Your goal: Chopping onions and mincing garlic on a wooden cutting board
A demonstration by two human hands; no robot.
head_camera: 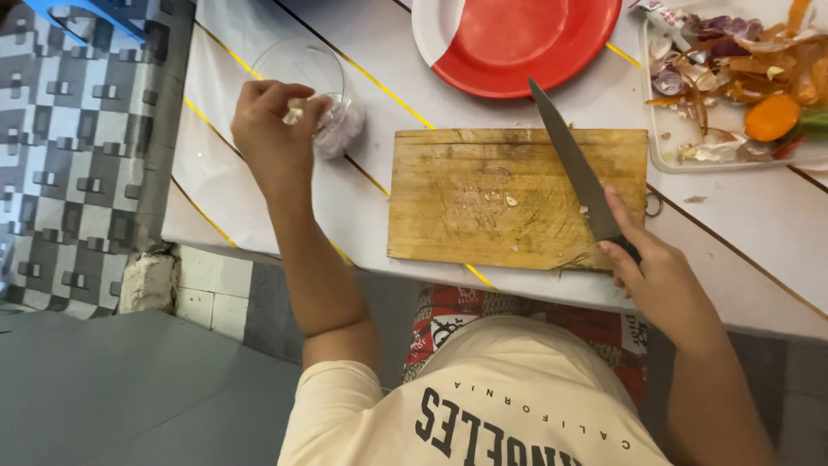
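Observation:
My left hand hovers at the rim of a clear glass bowl and pinches a small pale piece of garlic over it. Chopped purple bits lie in the bowl's bottom. My right hand grips the handle of a kitchen knife; its blade lies angled across the right part of a wooden cutting board. A few pale scraps rest on the board's middle.
A red plate sits behind the board. A clear tray at the right holds vegetable peels and a piece of carrot. The table has a white surface with yellow and dark stripes; its edge runs close to my body. Patterned floor lies to the left.

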